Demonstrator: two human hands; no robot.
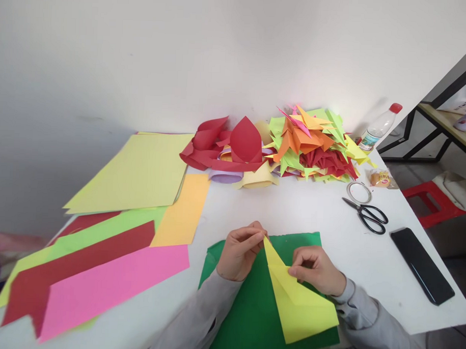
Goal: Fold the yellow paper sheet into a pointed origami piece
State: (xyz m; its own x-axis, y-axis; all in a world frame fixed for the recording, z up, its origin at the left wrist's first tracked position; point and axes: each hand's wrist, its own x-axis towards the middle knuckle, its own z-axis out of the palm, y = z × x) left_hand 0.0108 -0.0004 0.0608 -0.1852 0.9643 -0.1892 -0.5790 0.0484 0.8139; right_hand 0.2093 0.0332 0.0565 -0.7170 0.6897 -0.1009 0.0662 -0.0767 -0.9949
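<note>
A partly folded sheet of yellow paper (302, 309) lies over a green mat (247, 317) at the front of the table. Its narrow tip is pinched between the thumb and fingers of my left hand (240, 251). My right hand (318, 269) pinches the paper's upper right edge, lower down and to the right of the left hand. The paper has a long folded point toward the wall and a wide, loose end nearest me, with crease lines across it.
Coloured sheets (114, 277) cover the left side. Folded red paper shapes (245, 139) and a heap of origami pieces (306, 141) stand by the wall. To the right are a bottle (378, 129), a tape roll (358, 192), black scissors (369, 215) and a black phone (421, 265).
</note>
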